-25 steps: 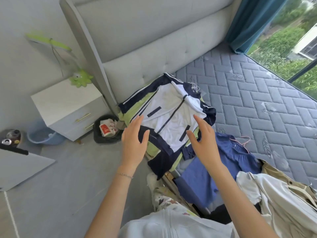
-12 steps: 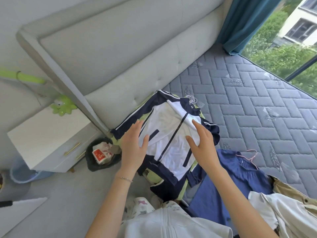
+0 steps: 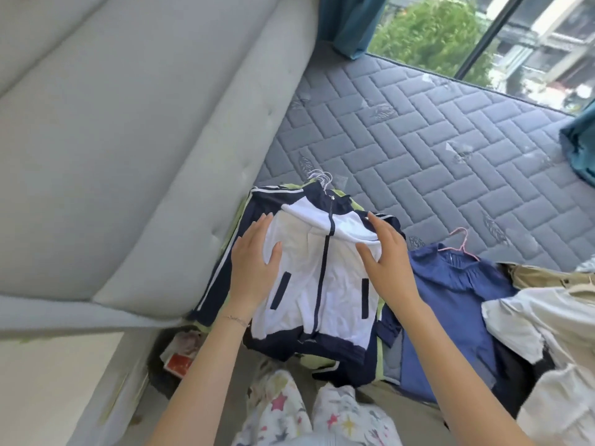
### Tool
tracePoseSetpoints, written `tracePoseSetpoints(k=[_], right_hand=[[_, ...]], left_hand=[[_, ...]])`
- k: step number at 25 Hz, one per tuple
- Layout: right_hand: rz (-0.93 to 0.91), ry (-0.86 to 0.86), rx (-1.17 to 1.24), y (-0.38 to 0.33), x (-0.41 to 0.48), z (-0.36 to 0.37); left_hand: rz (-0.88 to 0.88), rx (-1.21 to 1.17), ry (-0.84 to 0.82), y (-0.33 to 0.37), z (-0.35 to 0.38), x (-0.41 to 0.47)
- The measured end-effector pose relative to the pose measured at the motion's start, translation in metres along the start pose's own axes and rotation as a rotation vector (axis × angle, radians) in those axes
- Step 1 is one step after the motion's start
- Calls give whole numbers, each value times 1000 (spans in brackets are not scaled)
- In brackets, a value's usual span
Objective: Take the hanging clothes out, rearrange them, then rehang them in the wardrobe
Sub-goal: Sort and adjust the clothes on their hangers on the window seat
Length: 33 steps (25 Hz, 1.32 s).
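I am standing in star-printed white trousers at the bed's edge, laying my left hand and right hand flat, fingers straight and spread, holding nothing, on the white and navy zip-front jacket. It is lying on the near corner of the grey quilted mattress, touching the padded grey headboard. A dark blue blouse on a pink wire hanger is lying just right of it.

bright daylight from window | soft shadows | wide-angle edge distortion
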State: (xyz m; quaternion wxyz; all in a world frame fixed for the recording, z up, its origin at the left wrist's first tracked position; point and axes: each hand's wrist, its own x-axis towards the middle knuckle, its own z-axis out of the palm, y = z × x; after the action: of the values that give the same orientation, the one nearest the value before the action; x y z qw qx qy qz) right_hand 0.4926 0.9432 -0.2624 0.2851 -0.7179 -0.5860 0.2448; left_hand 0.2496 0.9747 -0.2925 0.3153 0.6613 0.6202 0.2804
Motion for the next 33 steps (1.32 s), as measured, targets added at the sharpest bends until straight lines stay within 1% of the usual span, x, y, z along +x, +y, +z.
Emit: tracePoseSetpoints(k=[2,5,8,13,15,17,19,21,22,24,27,30,33], right_hand=[[79,33,5,3,19,18],[143,56,30,22,46,47],[167,47,35,58,79,83],[202,52,54,135,136,145],[190,50,9,168,161,168],[190,21,-87,198,184,189],[215,-31,-199,223,203,205],[278,-77,-266,244,214,218],[314,-94,-283,251,216,223],[373,-103,-311,258,218,229],[385,-56,-334,257,218,224],[375,43,-246,252,215,215],[385,89,-110,243,199,204]], left_hand=[[19,23,-61,-17,10,34],[50,47,-121,-37,40,78],[57,76,-178,-65,82,117],[100,119,-183,-122,152,173],[160,202,-154,-145,174,198],[211,295,-138,-164,193,225],[192,375,-150,-177,205,250],[124,421,-188,-186,213,265],[107,446,-202,-190,215,268],[125,511,-213,-197,217,268],[184,546,-179,-203,216,270],[171,546,-153,-201,214,272],[175,550,-148,-199,212,264]])
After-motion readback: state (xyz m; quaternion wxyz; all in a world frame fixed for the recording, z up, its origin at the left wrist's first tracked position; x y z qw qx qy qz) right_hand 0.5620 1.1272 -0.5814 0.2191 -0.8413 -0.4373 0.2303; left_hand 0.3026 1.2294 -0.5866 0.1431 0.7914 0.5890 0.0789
